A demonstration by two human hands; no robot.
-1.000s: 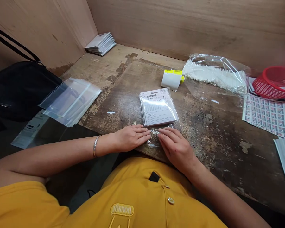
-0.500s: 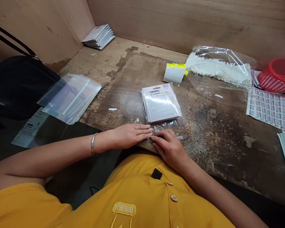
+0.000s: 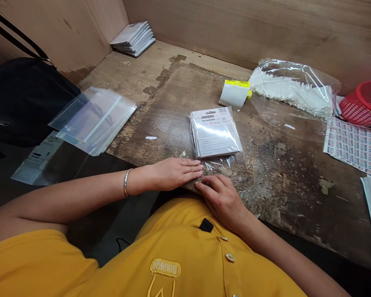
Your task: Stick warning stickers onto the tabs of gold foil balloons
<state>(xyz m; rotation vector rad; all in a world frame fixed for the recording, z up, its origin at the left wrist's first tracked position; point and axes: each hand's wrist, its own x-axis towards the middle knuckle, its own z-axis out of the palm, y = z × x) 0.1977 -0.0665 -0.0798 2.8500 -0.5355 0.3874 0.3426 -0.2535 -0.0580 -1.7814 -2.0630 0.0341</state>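
A stack of white printed cards in a clear plastic bag (image 3: 216, 132) lies on the worn wooden table (image 3: 281, 173) in front of me. The bag's loose clear flap (image 3: 219, 166) points toward me. My left hand (image 3: 173, 173) lies flat, fingers stretched out, with its fingertips at the flap's left corner by the table's near edge. My right hand (image 3: 219, 196) sits just below the flap. Its fingers are bent and its fingertips press on the flap's near edge, touching my left fingertips. A metal bangle is on my left wrist.
A pile of empty clear bags (image 3: 92, 119) overhangs the table at left, beside a black bag (image 3: 24, 99). More white cards (image 3: 134, 38) are stacked in the far corner. A yellow-edged label roll (image 3: 235, 94), a plastic bag of white pieces (image 3: 293, 88), a red basket (image 3: 363, 103) and sticker sheets (image 3: 355, 144) lie right.
My right hand has slid back toward me along the flap and its fingers have curled from flat to bent. My left hand has stayed flat in place.
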